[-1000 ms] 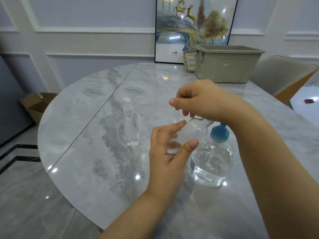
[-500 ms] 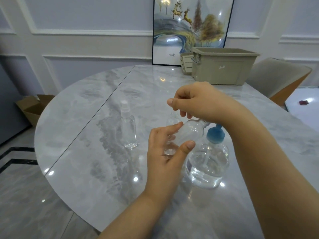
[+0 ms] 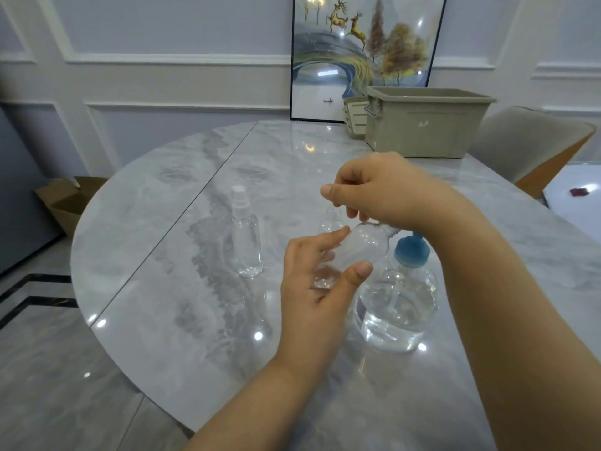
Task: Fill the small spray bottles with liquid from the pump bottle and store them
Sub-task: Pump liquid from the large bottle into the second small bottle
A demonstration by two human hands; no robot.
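The left hand point(image 3: 317, 288) holds a small clear plastic spray bottle point(image 3: 356, 247) above the round grey marble counter point(image 3: 162, 288), its grip wrapped round the bottle's lower body with the thumb on the near side and the fingers on the far side. The bottle is tilted, its neck pointing up and to the right. The right hand point(image 3: 387, 190) comes in from the right with its fingers curled down onto the top of that bottle; whether its grip pinches a cap there or only touches the neck cannot be told, as the fingers hide it.

Just right of the held bottle stands a larger clear pump bottle with a blue top point(image 3: 398, 301), partly filled with clear liquid. A second small clear bottle without a cap point(image 3: 330, 221) stands just beyond the hands, mostly hidden. To the left, well apart from the hands, a third small clear spray bottle with a white sprayer point(image 3: 245, 236) stands upright.

At the far right of the counter sits a beige plastic storage bin point(image 3: 422, 125), with a framed picture of deer and trees point(image 3: 364, 43) leaning on the wall behind it.
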